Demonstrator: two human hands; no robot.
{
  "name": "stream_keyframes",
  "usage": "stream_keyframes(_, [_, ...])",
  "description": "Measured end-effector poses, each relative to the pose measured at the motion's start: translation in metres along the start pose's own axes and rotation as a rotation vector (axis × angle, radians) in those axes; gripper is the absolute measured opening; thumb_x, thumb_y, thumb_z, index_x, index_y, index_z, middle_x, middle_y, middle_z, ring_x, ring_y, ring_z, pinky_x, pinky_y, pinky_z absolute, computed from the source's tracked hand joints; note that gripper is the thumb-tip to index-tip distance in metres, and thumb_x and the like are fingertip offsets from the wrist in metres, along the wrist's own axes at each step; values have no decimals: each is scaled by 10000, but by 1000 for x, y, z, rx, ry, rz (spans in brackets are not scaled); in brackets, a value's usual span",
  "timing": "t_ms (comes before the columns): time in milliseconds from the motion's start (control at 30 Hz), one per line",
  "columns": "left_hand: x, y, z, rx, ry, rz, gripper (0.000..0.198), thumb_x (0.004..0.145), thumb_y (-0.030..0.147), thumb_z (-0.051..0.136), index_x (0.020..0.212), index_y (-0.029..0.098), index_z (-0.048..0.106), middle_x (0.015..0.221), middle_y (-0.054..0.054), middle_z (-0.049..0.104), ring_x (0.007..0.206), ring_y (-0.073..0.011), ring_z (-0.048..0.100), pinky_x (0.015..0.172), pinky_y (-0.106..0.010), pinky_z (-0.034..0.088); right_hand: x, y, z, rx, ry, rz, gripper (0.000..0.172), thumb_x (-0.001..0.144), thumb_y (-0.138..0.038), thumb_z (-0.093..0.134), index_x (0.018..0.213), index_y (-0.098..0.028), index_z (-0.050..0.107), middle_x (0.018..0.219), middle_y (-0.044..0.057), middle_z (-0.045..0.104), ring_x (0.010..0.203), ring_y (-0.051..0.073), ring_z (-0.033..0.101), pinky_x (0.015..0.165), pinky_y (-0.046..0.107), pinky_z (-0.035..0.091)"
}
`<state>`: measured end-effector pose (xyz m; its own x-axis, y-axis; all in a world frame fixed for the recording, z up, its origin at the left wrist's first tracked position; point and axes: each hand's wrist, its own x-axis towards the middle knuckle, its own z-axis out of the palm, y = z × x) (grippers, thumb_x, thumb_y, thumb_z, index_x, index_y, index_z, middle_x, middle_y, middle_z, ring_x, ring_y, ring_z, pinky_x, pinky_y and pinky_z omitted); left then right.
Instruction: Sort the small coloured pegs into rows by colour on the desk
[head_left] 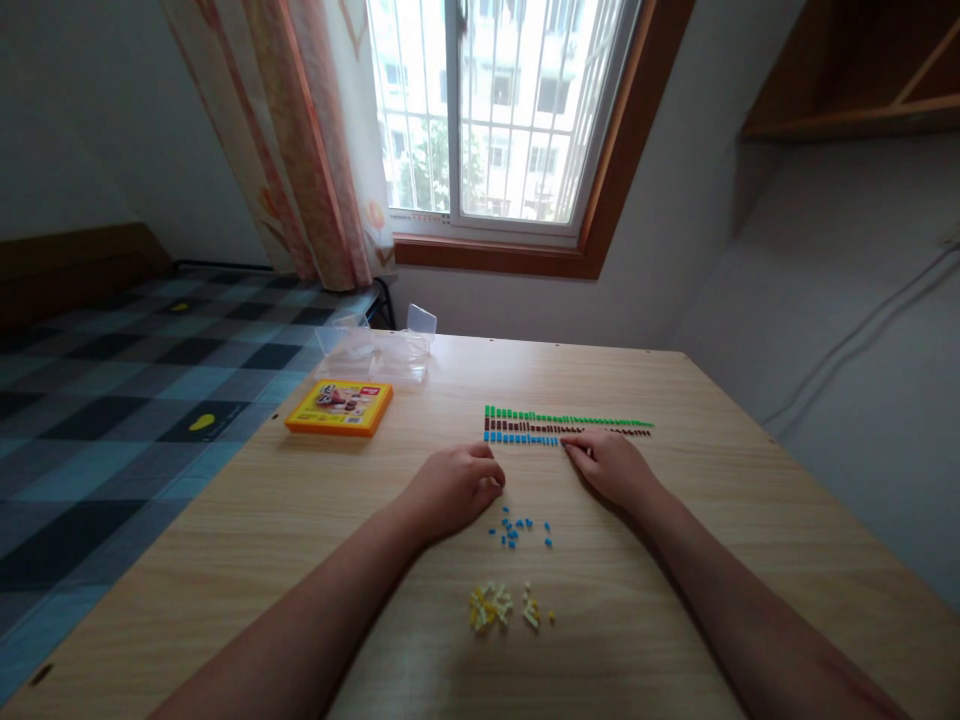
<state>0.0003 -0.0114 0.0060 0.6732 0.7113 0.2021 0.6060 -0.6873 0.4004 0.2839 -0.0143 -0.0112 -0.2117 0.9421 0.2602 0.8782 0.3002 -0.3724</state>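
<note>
My right hand (611, 467) rests on the table with its fingers pinched together at the right end of a row of small blue bricks (517, 438). Whatever sits between those fingertips is too small to make out. Behind the blue row run a brown row (525, 426) and a green row (540, 416) of small bricks. My left hand (459, 485) lies left of these, fingers curled in; what they hold, if anything, is hidden. Close to it, on the near side, loose blue bricks (512, 530) are scattered. Nearer to me is a pile of cream and yellow bricks (489, 607).
A yellow-orange box (339, 408) lies at the table's left side. Clear plastic packaging (375, 355) stands behind it at the far left corner. A bed with a checked cover (150, 370) adjoins the left edge, and a window is beyond the table (712, 500).
</note>
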Motion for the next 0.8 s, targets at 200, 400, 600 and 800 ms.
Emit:
stream_keyframes(200, [0, 0, 1, 18, 3, -3, 160, 875, 232, 603, 872, 247, 763, 954, -23, 700, 838, -168, 649, 779, -296, 492, 0, 0, 5, 30, 24, 18, 285, 954, -264, 541, 1090, -233, 791, 1108, 67, 772, 1013, 247, 709, 899, 359, 536])
stream_keyframes(400, [0, 0, 1, 7, -2, 2, 182, 881, 232, 591, 883, 254, 771, 950, -21, 701, 831, -165, 648, 773, -292, 490, 1, 3, 5, 44, 56, 6, 280, 931, -246, 558, 1085, -223, 791, 1124, 65, 770, 1039, 240, 710, 956, 355, 529])
stream_keyframes(600, [0, 0, 0, 8, -3, 14, 194, 886, 227, 583, 901, 256, 775, 940, -26, 692, 842, -168, 651, 782, -296, 492, 0, -1, 5, 34, 35, 16, 273, 929, -245, 554, 1031, -236, 807, 1075, 62, 782, 998, 245, 722, 926, 356, 541])
stream_keyframes(800, [0, -1, 1, 9, -11, 20, 204, 905, 261, 581, 939, 266, 782, 942, -29, 694, 861, -172, 654, 795, -299, 496, -1, -2, 6, 67, 64, 52, 276, 914, -238, 566, 1051, -234, 806, 1091, 64, 780, 1003, 251, 727, 915, 362, 553])
